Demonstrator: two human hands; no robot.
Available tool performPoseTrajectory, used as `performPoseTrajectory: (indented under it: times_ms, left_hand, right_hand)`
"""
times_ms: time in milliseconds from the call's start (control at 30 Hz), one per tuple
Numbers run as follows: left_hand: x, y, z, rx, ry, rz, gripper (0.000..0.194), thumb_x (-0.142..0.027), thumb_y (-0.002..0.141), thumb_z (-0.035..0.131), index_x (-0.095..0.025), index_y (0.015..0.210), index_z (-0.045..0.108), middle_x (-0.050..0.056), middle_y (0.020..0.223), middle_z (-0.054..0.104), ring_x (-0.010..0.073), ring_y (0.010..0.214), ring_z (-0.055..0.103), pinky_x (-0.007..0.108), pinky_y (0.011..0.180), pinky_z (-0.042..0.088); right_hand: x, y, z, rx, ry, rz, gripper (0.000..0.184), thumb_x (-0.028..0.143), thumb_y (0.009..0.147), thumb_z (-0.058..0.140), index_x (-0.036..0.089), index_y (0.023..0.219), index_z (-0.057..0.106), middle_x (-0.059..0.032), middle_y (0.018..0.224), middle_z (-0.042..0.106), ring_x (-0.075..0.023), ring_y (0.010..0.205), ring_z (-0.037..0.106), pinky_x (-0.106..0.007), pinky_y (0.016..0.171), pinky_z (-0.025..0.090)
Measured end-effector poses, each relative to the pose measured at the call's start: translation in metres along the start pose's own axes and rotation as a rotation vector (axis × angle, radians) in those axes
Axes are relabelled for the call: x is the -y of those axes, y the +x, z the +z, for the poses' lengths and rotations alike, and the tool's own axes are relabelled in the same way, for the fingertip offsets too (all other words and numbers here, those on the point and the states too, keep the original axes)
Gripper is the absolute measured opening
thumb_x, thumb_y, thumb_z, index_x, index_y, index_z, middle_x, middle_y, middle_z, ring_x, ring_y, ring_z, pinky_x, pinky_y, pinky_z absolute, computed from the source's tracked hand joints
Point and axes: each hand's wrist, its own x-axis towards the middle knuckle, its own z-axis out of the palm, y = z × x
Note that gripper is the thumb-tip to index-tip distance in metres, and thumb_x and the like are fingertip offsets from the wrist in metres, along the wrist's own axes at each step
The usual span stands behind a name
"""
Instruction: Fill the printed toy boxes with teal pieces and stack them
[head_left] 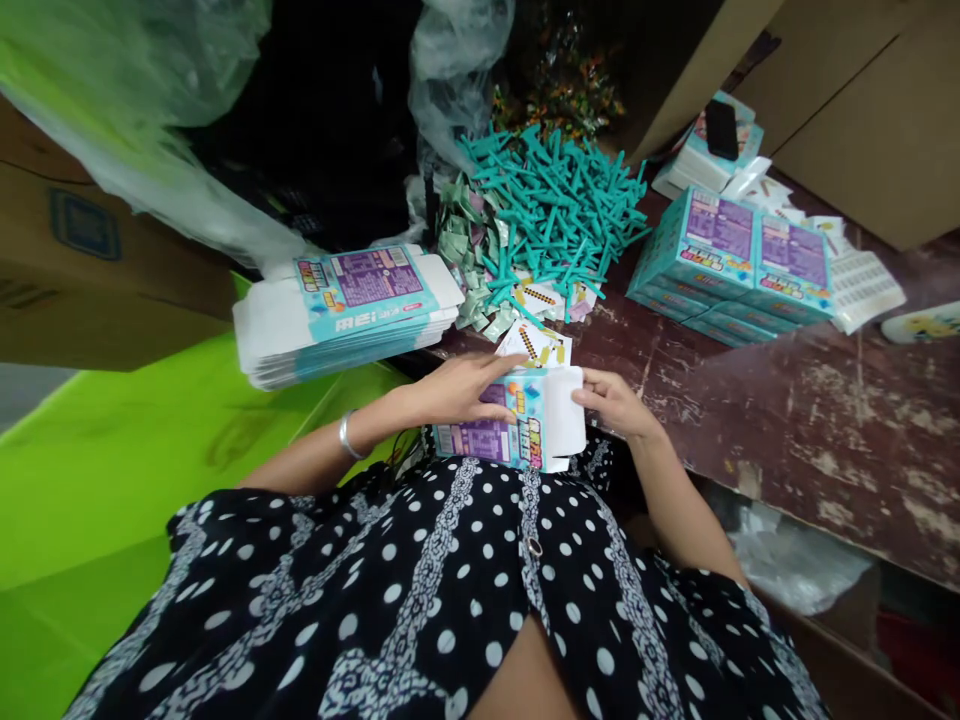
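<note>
A teal and purple printed carton (491, 440) lies at the table's front edge, close to my body, with its white end flap (564, 410) pointing right. My left hand (465, 390) grips the carton from above, its fingers and thumb over the printed face. On the other side, my right hand (616, 400) pinches the edge of the white flap between thumb and fingers. Just behind the carton lie printed paper cards (536, 345) showing a pickaxe picture. To the left is a stack of flattened cartons (352, 310) of the same print.
A heap of teal plastic sticks (559, 210) lies behind my hands, beside small green packets (469, 245). Filled-out cartons (735, 260) are stacked on the right of the worn brown table (795, 420). A phone (721, 130) rests on boxes behind them. Green sheeting (150, 450) spreads at left.
</note>
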Motion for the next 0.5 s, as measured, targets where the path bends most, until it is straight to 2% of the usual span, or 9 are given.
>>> performPoseTrajectory:
  times_ms: [67, 133, 233, 267, 333, 400, 500]
  left_hand:
    - [0.007, -0.003, -0.006, 0.154, -0.135, -0.080, 0.071, -0.071, 0.102, 0.065, -0.021, 0.152, 0.062, 0.017, 0.137, 0.076, 0.0347, 0.119, 0.075, 0.044, 0.103, 0.057]
    - [0.023, -0.008, -0.013, 0.248, -0.219, -0.147, 0.061, -0.072, 0.102, 0.064, -0.021, 0.135, 0.072, 0.014, 0.126, 0.081, 0.0309, 0.106, 0.078, 0.039, 0.091, 0.057]
    - [0.050, -0.018, -0.023, 0.355, -0.291, -0.227, 0.056, -0.073, 0.097, 0.069, -0.021, 0.117, 0.078, 0.011, 0.114, 0.083, 0.0294, 0.098, 0.077, 0.036, 0.084, 0.055]
    - [0.056, -0.021, -0.026, 0.381, -0.322, -0.256, 0.056, -0.073, 0.096, 0.071, -0.021, 0.114, 0.078, 0.011, 0.113, 0.084, 0.0297, 0.099, 0.077, 0.036, 0.084, 0.055]
    - [0.065, -0.027, -0.029, 0.416, -0.393, -0.314, 0.054, -0.072, 0.093, 0.074, -0.020, 0.111, 0.078, 0.011, 0.115, 0.084, 0.0304, 0.102, 0.077, 0.036, 0.087, 0.056]
    - [0.068, -0.032, -0.031, 0.429, -0.444, -0.356, 0.053, -0.070, 0.091, 0.077, -0.020, 0.109, 0.078, 0.010, 0.114, 0.084, 0.0302, 0.103, 0.076, 0.035, 0.088, 0.056]
    - [0.069, -0.037, -0.031, 0.402, -0.496, -0.387, 0.052, -0.069, 0.088, 0.080, -0.020, 0.104, 0.079, 0.009, 0.109, 0.084, 0.0287, 0.096, 0.076, 0.034, 0.085, 0.056]
  right_hand:
    - [0.001, 0.015, 0.004, 0.067, -0.107, -0.015, 0.059, 0.078, 0.092, 0.075, 0.019, 0.098, 0.081, -0.0081, 0.094, 0.082, -0.0258, 0.087, 0.077, -0.039, 0.080, 0.065]
    - [0.004, 0.032, 0.005, -0.045, -0.348, -0.086, 0.055, 0.073, 0.100, 0.067, 0.020, 0.098, 0.079, -0.0096, 0.101, 0.081, -0.0267, 0.092, 0.075, -0.041, 0.084, 0.064]
    - [0.006, 0.058, 0.010, -0.251, -0.842, -0.202, 0.032, 0.050, 0.100, 0.076, 0.021, 0.113, 0.077, -0.0134, 0.123, 0.078, -0.0326, 0.116, 0.070, -0.048, 0.102, 0.059]
    - [0.006, 0.065, 0.015, -0.255, -0.981, -0.219, 0.031, 0.045, 0.097, 0.080, 0.021, 0.117, 0.075, -0.0143, 0.128, 0.076, -0.0346, 0.123, 0.067, -0.049, 0.106, 0.057]
    - [0.005, 0.076, 0.026, -0.198, -1.168, -0.219, 0.040, 0.038, 0.093, 0.086, 0.021, 0.126, 0.071, -0.0154, 0.135, 0.072, -0.0371, 0.131, 0.061, -0.051, 0.108, 0.056]
    - [0.003, 0.081, 0.037, -0.163, -1.268, -0.207, 0.050, 0.036, 0.089, 0.091, 0.020, 0.130, 0.068, -0.0165, 0.137, 0.071, -0.0380, 0.131, 0.061, -0.051, 0.108, 0.056]
    - [0.001, 0.081, 0.044, -0.152, -1.319, -0.178, 0.048, 0.034, 0.090, 0.091, 0.019, 0.128, 0.066, -0.0174, 0.135, 0.072, -0.0377, 0.127, 0.063, -0.050, 0.107, 0.056]
